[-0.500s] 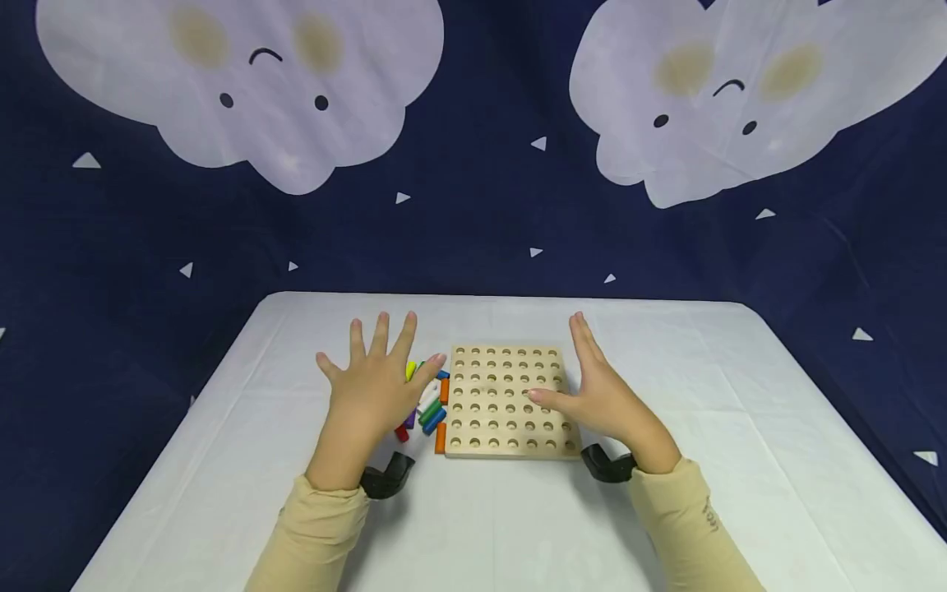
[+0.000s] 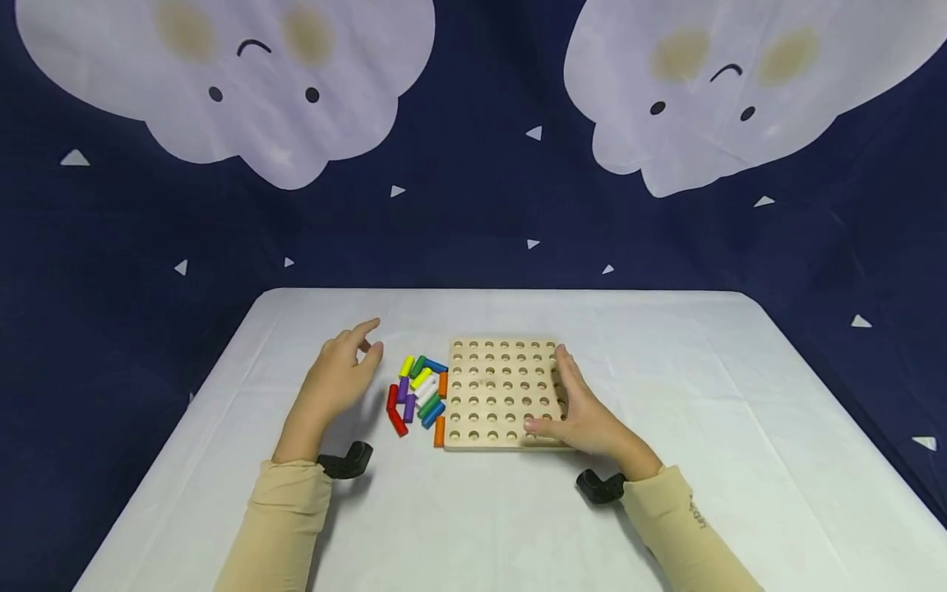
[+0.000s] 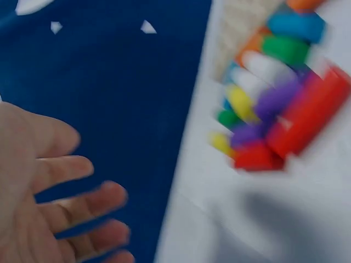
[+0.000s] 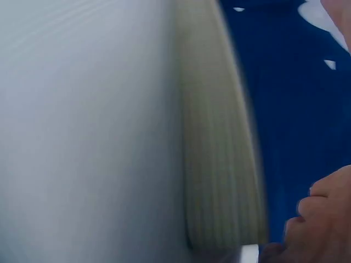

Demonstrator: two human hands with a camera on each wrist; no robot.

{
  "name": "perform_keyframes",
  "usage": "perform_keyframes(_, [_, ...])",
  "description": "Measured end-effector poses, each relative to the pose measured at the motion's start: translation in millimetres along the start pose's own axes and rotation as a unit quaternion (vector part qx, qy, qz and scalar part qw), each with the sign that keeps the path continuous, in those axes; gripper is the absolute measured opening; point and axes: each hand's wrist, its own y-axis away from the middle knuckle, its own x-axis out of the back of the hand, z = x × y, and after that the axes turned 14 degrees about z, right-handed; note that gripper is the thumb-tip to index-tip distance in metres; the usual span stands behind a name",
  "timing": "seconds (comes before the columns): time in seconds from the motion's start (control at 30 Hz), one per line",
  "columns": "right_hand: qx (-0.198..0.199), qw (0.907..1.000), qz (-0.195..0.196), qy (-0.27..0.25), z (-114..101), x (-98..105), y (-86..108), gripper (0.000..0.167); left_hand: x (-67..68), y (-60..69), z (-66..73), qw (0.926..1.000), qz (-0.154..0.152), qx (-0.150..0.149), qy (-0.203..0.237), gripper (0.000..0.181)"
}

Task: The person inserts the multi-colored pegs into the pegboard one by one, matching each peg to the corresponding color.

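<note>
A square wooden pegboard (image 2: 481,395) with rows of round holes lies on the table. Just left of it is a pile of coloured pegs, among them a red peg (image 3: 310,118), a purple peg (image 2: 409,409) and a white peg (image 2: 425,388). My left hand (image 2: 336,374) hovers to the left of the pile, its fingers loosely bent and holding nothing. At the board's right side is my right hand (image 2: 592,415), thumb over the near right part and fingers along the right edge. Whether it presses on the wood, I cannot tell.
A white cloth covers the table (image 2: 473,518). Behind its far edge hangs a dark blue curtain (image 2: 473,222) with clouds and small white triangles. Black wrist mounts (image 2: 348,462) stick out near both cuffs. Two orange pegs (image 2: 440,432) lie against the board's left edge.
My left hand has drawn back leftward off the pegs, and its spread fingers have bent loosely. My right hand has lowered to the board's right edge. The view has shifted slightly.
</note>
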Motion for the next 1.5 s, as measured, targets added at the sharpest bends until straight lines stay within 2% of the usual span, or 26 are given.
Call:
perform_keyframes(0.17, [-0.007, 0.9995, 0.001, 0.03, 6.4, -6.4, 3.8, 0.135, -21.0, -0.1, -29.6, 0.994, -0.008, 0.049, 0.097, 0.044])
perform_keyframes(0.27, [0.0, 0.9987, 0.005, 0.05, 8.0, -7.3, 6.2, 0.139, -34.6, 1.2, -38.5, 0.9907, -0.008, 0.067, 0.118, 0.04])
perform_keyframes(0.33, [0.008, 0.9976, 0.013, 0.068, 9.9, -7.7, 7.5, 0.141, -42.2, 0.2, -40.1, 0.9902, -0.007, 0.069, 0.121, 0.038])
perform_keyframes(0.5, [0.028, 0.9909, 0.032, 0.128, 12.5, -5.7, 9.9, 0.144, -53.2, -5.7, -31.3, 0.9942, -0.016, 0.047, 0.095, 0.037])
perform_keyframes(0.67, [0.032, 0.9885, 0.044, 0.141, 9.8, -1.4, 9.6, 0.143, -58.8, -12.8, -17.8, 0.9977, -0.027, 0.02, 0.059, 0.038])
perform_keyframes(0.97, [0.042, 0.9876, 0.044, 0.145, 11.5, -9.9, 7.6, 0.138, -67.1, -20.2, -3.5, 0.9987, -0.037, 0.026, -0.021, 0.04])
perform_keyframes(1.1, [0.042, 0.9887, 0.041, 0.138, 12.0, -14.1, 9.0, 0.138, -70.8, -19.9, -2.3, 0.9978, -0.033, 0.03, -0.049, 0.035])
perform_keyframes(1.23, [0.046, 0.9884, 0.04, 0.139, 11.9, -16.3, 9.5, 0.137, -71.8, -18.3, -1.1, 0.9976, -0.012, 0.033, -0.059, 0.033])
perform_keyframes(1.5, [0.046, 0.9895, 0.033, 0.133, 9.4, -19.6, 8.0, 0.135, -66.1, -16.9, 4.0, 0.9956, 0.013, 0.03, -0.087, 0.026])
